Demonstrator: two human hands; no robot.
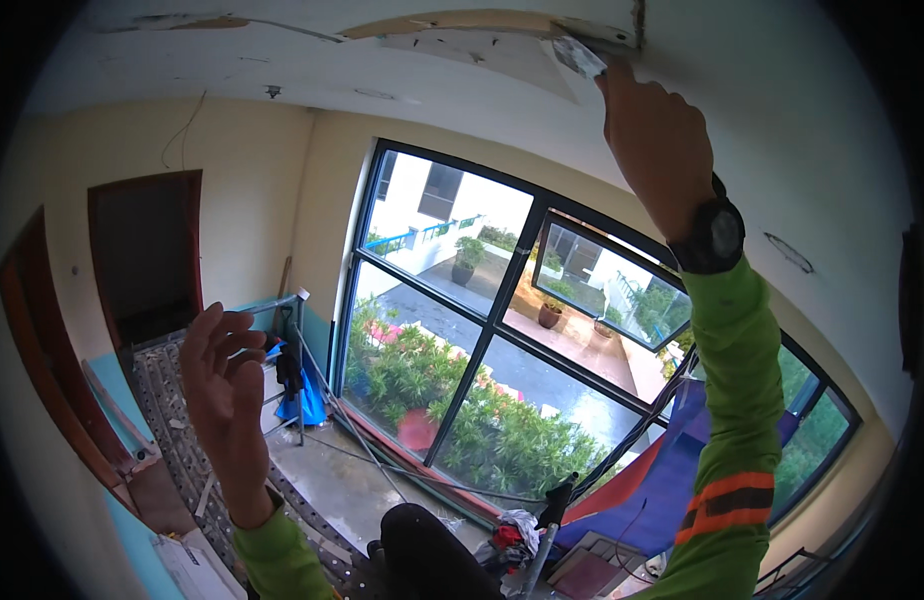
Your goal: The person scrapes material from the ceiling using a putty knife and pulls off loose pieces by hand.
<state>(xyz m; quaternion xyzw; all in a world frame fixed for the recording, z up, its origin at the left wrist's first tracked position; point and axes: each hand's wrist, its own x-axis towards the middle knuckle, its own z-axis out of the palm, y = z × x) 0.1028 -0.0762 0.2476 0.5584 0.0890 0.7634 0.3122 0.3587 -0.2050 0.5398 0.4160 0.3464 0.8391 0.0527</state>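
Raised to the ceiling, my right hand [660, 135] is closed around a putty knife [579, 57], its handle mostly hidden in my fist. The wide blade lies at the edge of a long damaged strip [452, 22] in the white ceiling [282, 70], where a tan layer shows through. A dark watch is on my right wrist. My left hand [225, 385] is held up in the air at the lower left, palm turned inward. Its fingers are slightly curled and apart, with nothing in them.
A large dark-framed window [502, 330] fills the wall ahead, one pane tilted out. Metal scaffold poles [301, 370] stand near a blue bag [304, 402]. Below are a perforated metal walkway [187, 430], a pile of cloths [517, 535] and blue sheeting [642, 480]. A dark doorway [147, 255] opens at left.
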